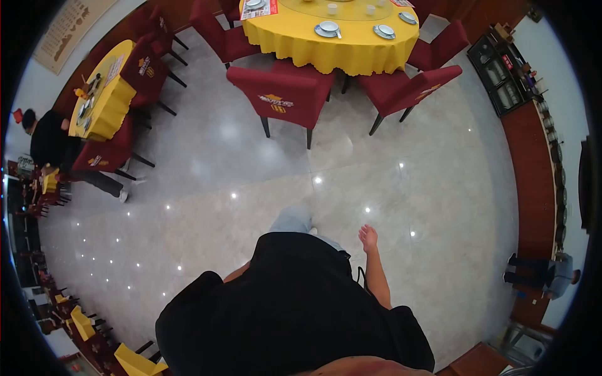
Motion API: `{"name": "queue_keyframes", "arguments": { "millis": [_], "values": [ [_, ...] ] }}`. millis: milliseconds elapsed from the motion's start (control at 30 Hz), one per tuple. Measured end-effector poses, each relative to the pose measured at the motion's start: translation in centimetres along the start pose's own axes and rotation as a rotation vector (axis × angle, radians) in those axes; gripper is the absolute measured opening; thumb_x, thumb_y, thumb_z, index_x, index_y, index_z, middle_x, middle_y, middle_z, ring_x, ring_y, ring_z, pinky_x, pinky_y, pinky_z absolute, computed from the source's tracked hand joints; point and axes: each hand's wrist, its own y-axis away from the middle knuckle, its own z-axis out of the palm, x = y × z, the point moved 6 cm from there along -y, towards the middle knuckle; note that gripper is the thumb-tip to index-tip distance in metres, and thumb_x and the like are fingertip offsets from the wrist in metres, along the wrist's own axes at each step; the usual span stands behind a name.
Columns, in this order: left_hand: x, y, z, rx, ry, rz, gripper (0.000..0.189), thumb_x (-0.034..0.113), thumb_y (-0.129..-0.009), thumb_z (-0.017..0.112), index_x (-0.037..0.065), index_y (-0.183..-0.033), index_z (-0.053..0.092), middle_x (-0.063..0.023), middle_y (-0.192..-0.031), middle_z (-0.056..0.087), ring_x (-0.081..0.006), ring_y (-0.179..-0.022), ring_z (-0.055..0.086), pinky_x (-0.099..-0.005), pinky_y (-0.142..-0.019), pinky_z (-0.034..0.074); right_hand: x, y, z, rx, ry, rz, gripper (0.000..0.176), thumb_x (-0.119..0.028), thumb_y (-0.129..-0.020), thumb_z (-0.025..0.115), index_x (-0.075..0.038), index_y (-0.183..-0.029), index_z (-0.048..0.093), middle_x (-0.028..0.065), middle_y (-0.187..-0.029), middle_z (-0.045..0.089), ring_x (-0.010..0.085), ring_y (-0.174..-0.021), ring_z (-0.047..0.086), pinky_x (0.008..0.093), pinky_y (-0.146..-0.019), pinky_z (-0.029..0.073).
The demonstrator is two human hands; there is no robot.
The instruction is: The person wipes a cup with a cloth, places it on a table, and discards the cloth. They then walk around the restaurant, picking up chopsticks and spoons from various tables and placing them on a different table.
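Observation:
My right hand (368, 237) hangs beside my body over the grey tiled floor (439, 188), its fingers loosely apart and nothing in them. Of my left arm only a bit of forearm shows at the edge of my black shirt (295, 301); the left hand is hidden. Ahead, a round table with a yellow cloth (338, 50) bears white cups and saucers (328, 28). Red covered chairs (282, 97) surround it, well beyond my reach.
A second yellow-clothed table (116, 103) is at the left, with a person in black (49, 141) beside it. Another person (558, 276) stands at the right near a wooden counter (533, 188). A dark shelf (498, 72) is at the upper right.

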Motion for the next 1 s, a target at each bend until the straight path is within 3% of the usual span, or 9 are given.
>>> {"name": "queue_keyframes", "arguments": {
  "millis": [267, 300, 333, 400, 500, 633, 800, 900, 1000],
  "values": [
    [29.1, -15.0, -18.7, 0.222, 0.057, 0.496, 0.033, 0.030, -0.075, 0.057, -0.001, -0.076, 0.064, -0.0247, -0.082, 0.063, -0.0396, -0.074, 0.061, -0.0477, -0.066, 0.045, -9.7, -9.4, 6.1, -0.036, 0.150, 0.066, 0.032, -0.024, -0.092, 0.052, -0.005, -0.117, 0.053, 0.0091, -0.104, 0.061, 0.0192, -0.087, 0.061, 0.0312, -0.077, 0.051],
    [34.6, -13.4, -22.3, 0.261, 0.267, 0.410, 0.022, 0.021, -0.080, 0.056, 0.002, -0.075, 0.063, -0.0085, -0.063, 0.058, -0.0167, -0.060, 0.056, -0.0359, -0.056, 0.045, -9.2, -10.4, 5.8, -0.048, 0.167, 0.091, 0.030, -0.025, -0.092, 0.052, -0.005, -0.115, 0.054, 0.0093, -0.102, 0.062, 0.0200, -0.086, 0.062, 0.0322, -0.077, 0.051],
    [39.8, -12.8, -25.1, 0.140, 0.431, 0.367, 0.015, 0.017, -0.082, 0.055, 0.004, -0.082, 0.064, -0.0042, -0.066, 0.058, -0.0130, -0.062, 0.055, -0.0308, -0.057, 0.045, -9.5, -12.1, 5.6, -0.068, 0.283, 0.001, 0.033, -0.024, -0.092, 0.053, -0.003, -0.116, 0.054, 0.0101, -0.104, 0.062, 0.0220, -0.089, 0.062, 0.0338, -0.080, 0.051],
    [49.7, -13.4, -28.7, 0.052, 0.747, 0.654, 0.013, 0.012, -0.085, 0.052, 0.004, -0.082, 0.061, -0.0007, -0.073, 0.058, -0.0104, -0.063, 0.053, -0.0274, -0.057, 0.045, -10.6, -16.1, 4.1, -0.126, 0.483, -0.093, 0.035, -0.025, -0.092, 0.054, -0.001, -0.118, 0.054, 0.0110, -0.106, 0.062, 0.0237, -0.093, 0.062, 0.0351, -0.083, 0.051],
    [61.1, -13.2, -33.5, 0.009, 0.307, 0.605, 0.015, 0.016, -0.080, 0.053, 0.004, -0.080, 0.062, -0.0073, -0.070, 0.063, -0.0140, -0.061, 0.056, -0.0325, -0.056, 0.046, -14.7, -15.7, 4.4, 0.003, 0.437, 0.072, 0.036, -0.027, -0.092, 0.052, -0.001, -0.117, 0.055, 0.0114, -0.106, 0.063, 0.0226, -0.095, 0.061, 0.0344, -0.083, 0.050],
    [70.8, -15.4, -34.4, 0.088, 0.457, 0.762, 0.018, 0.014, -0.077, 0.053, 0.001, -0.085, 0.063, -0.0104, -0.074, 0.065, -0.0189, -0.065, 0.062, -0.0331, -0.059, 0.049, -23.2, -17.6, 9.2, 0.105, 0.338, 0.063, 0.037, -0.030, -0.093, 0.051, -0.002, -0.117, 0.057, 0.0120, -0.106, 0.063, 0.0212, -0.098, 0.060, 0.0333, -0.084, 0.049],
    [75.4, -19.4, -32.8, -0.095, 0.661, 0.510, 0.014, 0.012, -0.076, 0.053, 0.003, -0.082, 0.062, -0.0088, -0.071, 0.064, -0.0175, -0.058, 0.061, -0.0316, -0.050, 0.048, -33.4, -23.9, 15.7, 0.041, 0.291, -0.044, 0.039, -0.033, -0.093, 0.049, -0.002, -0.116, 0.058, 0.0128, -0.105, 0.064, 0.0194, -0.101, 0.058, 0.0320, -0.085, 0.047],
    [75.7, -20.9, -33.4, -0.133, 0.636, 0.392, 0.013, 0.012, -0.076, 0.054, 0.003, -0.080, 0.062, -0.0084, -0.069, 0.064, -0.0174, -0.055, 0.060, -0.0315, -0.046, 0.048, -39.7, -29.0, 20.0, -0.251, 0.255, -0.076, 0.023, -0.028, -0.095, 0.048, -0.008, -0.088, 0.058, 0.0009, -0.074, 0.057, 0.0119, -0.066, 0.052, 0.0223, -0.061, 0.040],
    [77.8, -23.1, -34.1, -0.110, 0.670, 0.359, 0.012, 0.012, -0.076, 0.054, 0.004, -0.080, 0.063, -0.0083, -0.069, 0.064, -0.0169, -0.054, 0.059, -0.0308, -0.045, 0.048, -47.9, -31.3, 26.0, -0.436, 0.180, -0.185, 0.024, -0.026, -0.096, 0.046, -0.013, -0.076, 0.049, -0.0033, -0.066, 0.045, 0.0072, -0.058, 0.041, 0.0224, -0.054, 0.033]
  ]
}}
